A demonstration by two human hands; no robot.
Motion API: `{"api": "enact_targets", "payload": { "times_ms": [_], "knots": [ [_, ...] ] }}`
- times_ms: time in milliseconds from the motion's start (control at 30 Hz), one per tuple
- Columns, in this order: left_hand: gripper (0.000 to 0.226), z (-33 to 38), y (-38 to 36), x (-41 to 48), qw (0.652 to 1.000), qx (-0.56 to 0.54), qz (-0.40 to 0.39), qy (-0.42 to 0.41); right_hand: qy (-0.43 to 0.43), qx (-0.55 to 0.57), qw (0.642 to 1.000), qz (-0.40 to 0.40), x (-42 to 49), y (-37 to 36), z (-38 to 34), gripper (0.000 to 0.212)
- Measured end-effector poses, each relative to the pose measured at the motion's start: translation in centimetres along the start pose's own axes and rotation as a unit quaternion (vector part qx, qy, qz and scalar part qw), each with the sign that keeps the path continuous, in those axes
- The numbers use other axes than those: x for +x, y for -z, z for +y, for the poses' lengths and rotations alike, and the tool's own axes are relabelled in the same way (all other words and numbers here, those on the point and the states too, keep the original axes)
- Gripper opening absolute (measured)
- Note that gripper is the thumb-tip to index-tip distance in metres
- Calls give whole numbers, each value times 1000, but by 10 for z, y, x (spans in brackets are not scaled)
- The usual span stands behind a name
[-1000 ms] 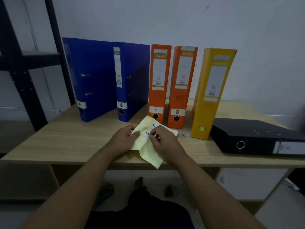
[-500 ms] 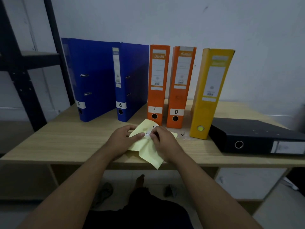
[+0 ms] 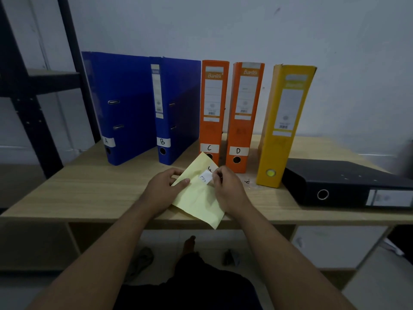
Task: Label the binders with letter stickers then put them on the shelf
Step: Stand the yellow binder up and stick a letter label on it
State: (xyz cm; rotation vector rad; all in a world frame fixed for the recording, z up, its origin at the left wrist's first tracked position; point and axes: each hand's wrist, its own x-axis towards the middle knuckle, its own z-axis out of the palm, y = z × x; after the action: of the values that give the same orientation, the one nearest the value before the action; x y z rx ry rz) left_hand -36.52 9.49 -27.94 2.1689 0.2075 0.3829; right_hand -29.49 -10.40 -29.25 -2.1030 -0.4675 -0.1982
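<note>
Sticker (image 3: 205, 176) pinched by right hand (image 3: 228, 191), atop yellow sheet (image 3: 196, 198) gripped by left hand (image 3: 163, 189).

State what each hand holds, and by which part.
The left hand grips the pale yellow paper backing sheet at its left edge; the right hand pinches the small white letter sticker by its right end.
</note>
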Motion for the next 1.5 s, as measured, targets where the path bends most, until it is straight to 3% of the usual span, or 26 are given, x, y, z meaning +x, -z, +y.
{"api": "enact_targets", "payload": {
  "times_ms": [600, 800, 1000, 1133, 1200, 1267, 1367, 1500],
  "knots": [
    [33, 1, 0, -7, 996, 82, 34, 22, -61, 60, 992, 93, 10, 0, 10, 10],
    [24, -4, 2, -10, 984, 139, 108, 41, -128, 209, 958, 151, 9, 9, 5, 12],
    [37, -12, 21, 1, 954, 272, 109, 67, -106, 223, 960, 128, 6, 11, 6, 12],
    [43, -18, 40, 6, 912, 365, 184, 24, -86, 219, 964, 127, 5, 12, 6, 13],
    [29, -9, 33, 6, 931, 286, 214, -67, -76, 206, 967, 132, 4, 13, 6, 15],
    [15, 13, 11, 4, 974, 134, 156, -95, -66, 201, 968, 135, 2, 14, 5, 21],
    [19, 50, -28, 4, 998, -7, 44, -38, -37, 188, 973, 126, -3, 15, 2, 30],
    [39, 71, -63, 11, 989, -134, -28, 57, -10, 172, 979, 106, -7, 18, -2, 42]
  ]
}}
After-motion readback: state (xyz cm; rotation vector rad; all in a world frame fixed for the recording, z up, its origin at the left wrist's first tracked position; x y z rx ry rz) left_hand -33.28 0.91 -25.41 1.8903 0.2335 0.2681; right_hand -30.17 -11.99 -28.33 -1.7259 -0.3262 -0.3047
